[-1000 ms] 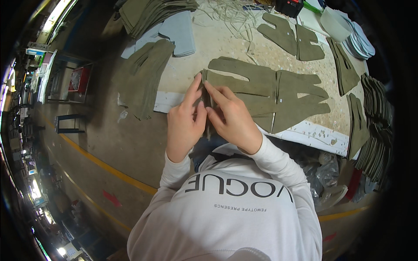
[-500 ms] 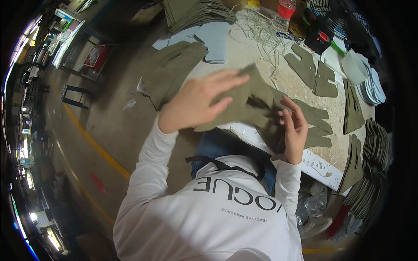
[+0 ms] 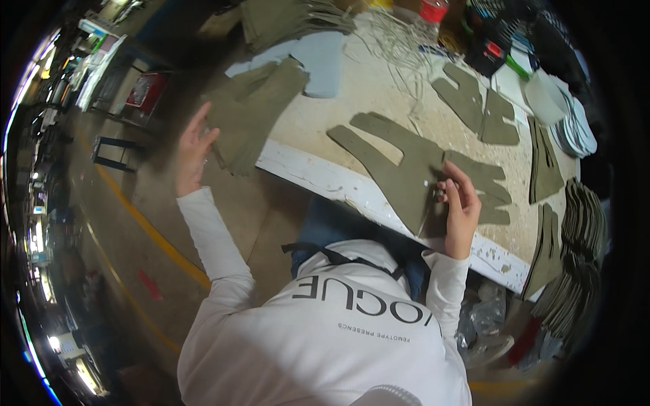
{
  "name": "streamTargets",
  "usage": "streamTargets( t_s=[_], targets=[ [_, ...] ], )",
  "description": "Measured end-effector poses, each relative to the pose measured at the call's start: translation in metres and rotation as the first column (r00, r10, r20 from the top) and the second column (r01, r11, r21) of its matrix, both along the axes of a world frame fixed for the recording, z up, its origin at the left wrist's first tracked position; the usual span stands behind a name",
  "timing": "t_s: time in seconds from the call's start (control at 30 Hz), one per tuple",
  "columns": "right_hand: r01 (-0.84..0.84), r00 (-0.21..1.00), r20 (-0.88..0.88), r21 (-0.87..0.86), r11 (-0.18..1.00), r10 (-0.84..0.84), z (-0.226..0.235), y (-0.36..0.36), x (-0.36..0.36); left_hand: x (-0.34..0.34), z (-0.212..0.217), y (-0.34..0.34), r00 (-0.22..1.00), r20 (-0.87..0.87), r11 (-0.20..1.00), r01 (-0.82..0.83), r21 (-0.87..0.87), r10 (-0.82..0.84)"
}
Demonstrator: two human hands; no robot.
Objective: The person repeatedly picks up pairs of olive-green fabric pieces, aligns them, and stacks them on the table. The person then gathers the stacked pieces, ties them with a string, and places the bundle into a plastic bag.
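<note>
The left hand point(image 3: 196, 150) is raised beyond the table's left edge, beside the left cloth pile point(image 3: 254, 115). Its fingers are extended and the thumb stands apart; no item is visible in it. Whether it touches the pile cannot be determined.

The right hand point(image 3: 462, 210) is at the table's near edge, over the right part of the glove-shaped cloth piece point(image 3: 406, 162). Its thumb and forefinger are bent close together at a small dark spot; whether they pinch the cloth or a small item cannot be told. The position seems suited to steadying the piece at that end.

The cloth piece lies flat on the table point(image 3: 308, 125), its long strips pointing left and its lower corner at the near edge, presumably to keep it within reach. A second cloth piece point(image 3: 493, 181) meets it on the right, strips pointing right.

The left pile overhangs the left edge, probably for want of room beside the light-blue stack point(image 3: 325, 64). Loose cords point(image 3: 399, 51) lie toward the far edge, apparently kept clear of the cloth. Narrow cloth pieces point(image 3: 544, 166) lie along the right edge, perhaps to separate them from the others.
</note>
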State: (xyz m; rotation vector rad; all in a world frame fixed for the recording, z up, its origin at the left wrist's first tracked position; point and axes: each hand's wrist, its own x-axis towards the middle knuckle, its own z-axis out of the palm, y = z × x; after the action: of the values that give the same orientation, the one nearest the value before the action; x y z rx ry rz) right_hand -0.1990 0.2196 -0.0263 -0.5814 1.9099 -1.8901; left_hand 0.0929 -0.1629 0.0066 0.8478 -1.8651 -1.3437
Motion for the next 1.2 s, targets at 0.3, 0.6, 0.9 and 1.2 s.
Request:
streamTargets(
  t_s=[0.3, 0.6, 0.9, 1.2],
  targets=[
    [0.363, 0.872, -0.424, 0.221, 0.905, -0.246, 0.032, 0.066, 0.008, -0.067, 0.034, 0.09, 0.928, 0.106, 0.52, -0.104, -0.848, 0.359],
    [0.029, 0.681, -0.65, 0.484, 0.875, 0.338, 0.025, 0.067, 0.039, -0.162, -0.016, 0.228, 0.64, 0.339, 0.347, 0.703, -0.621, -0.689],
    [0.044, 0.614, -0.733, 0.403, 0.914, 0.294, 0.015, 0.062, 0.036, -0.174, -0.017, 0.221, 0.671, 0.205, 0.536, 0.71, -0.457, -0.713],
    [0.162, 0.675, -0.726, 0.32, 0.933, 0.132, 0.011, 0.054, 0.041, -0.155, 0.002, 0.215, 0.894, -0.124, 0.9, 0.415, -0.13, -0.43]
  ],
)
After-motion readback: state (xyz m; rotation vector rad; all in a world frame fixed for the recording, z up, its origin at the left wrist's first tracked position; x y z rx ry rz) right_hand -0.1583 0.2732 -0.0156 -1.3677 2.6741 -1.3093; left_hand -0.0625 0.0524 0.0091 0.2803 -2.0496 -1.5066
